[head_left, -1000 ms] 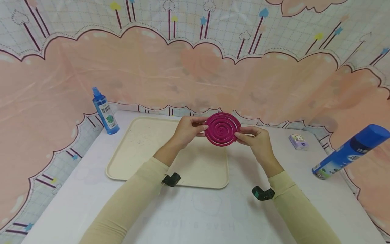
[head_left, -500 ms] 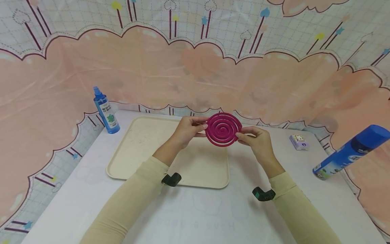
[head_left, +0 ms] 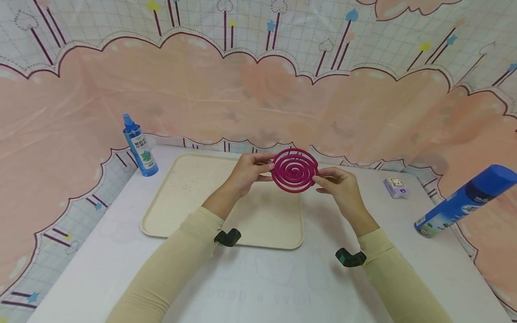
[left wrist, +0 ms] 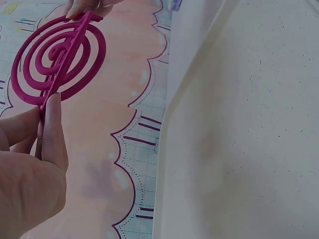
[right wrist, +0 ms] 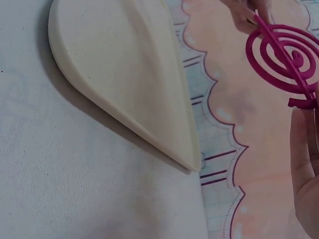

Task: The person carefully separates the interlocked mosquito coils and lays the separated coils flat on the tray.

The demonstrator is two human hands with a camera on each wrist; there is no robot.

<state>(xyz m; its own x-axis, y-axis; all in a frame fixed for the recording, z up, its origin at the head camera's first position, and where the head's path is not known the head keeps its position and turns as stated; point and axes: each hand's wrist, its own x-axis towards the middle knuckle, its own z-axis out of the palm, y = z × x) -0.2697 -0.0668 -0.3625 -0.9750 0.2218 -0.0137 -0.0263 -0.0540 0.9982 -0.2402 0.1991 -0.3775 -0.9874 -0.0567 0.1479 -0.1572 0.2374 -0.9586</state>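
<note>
A magenta mosquito coil pair [head_left: 295, 171] is held up above the tray's far right part, its spiral facing the head camera. My left hand [head_left: 248, 172] pinches its left edge between thumb and fingers. On the opposite edge, my right hand [head_left: 341, 188] pinches it the same way. In the left wrist view, one flat spiral [left wrist: 70, 59] is seen nearly edge-on and crosses the rings of another at an angle. The right wrist view shows the same crossing in the coils [right wrist: 285, 57], with a short end piece by my right fingers.
A cream tray [head_left: 186, 193] lies on the white table [head_left: 242, 287] beneath my left forearm. A blue spray bottle [head_left: 140, 148] stands at the back left. On the right are a small purple-white box [head_left: 396, 187] and a tall blue aerosol can [head_left: 464, 202]. Patterned cloth hangs behind.
Wider gaps show between the rings, and the two spirals have tilted apart from each other. Both hands keep nearly the same place; the right fingers have shifted slightly.
</note>
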